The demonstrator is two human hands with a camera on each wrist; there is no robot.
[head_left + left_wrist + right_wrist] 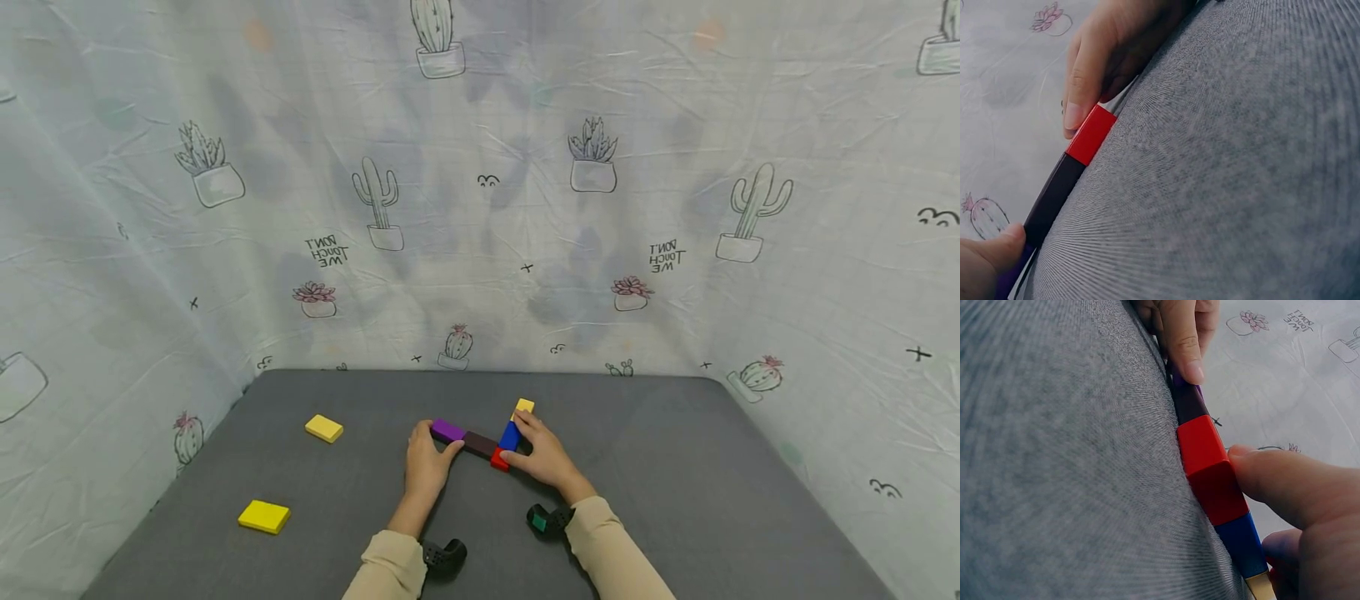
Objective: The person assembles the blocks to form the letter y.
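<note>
A bent row of blocks lies on the grey table. Purple [447, 430] is at its left end, followed by a dark brown block [480, 445] and a red block [500, 458] at the corner. From there a blue block [510, 437] and a yellow block [525, 406] run away from the person. My left hand [426, 463] holds the purple block between thumb and fingers, the thumb near its joint with the dark one. My right hand [549, 457] spans the other arm, thumb against the red block, fingertips by the yellow end. Its palm hides part of that side.
Two loose yellow pieces lie at the left: a flat block [324, 428] farther back and another flat block [264, 517] nearer. Black wrist devices, one on the left [445, 558] and one on the right [549, 521], hang below the wrists. A printed curtain [487, 225] surrounds the table [675, 500].
</note>
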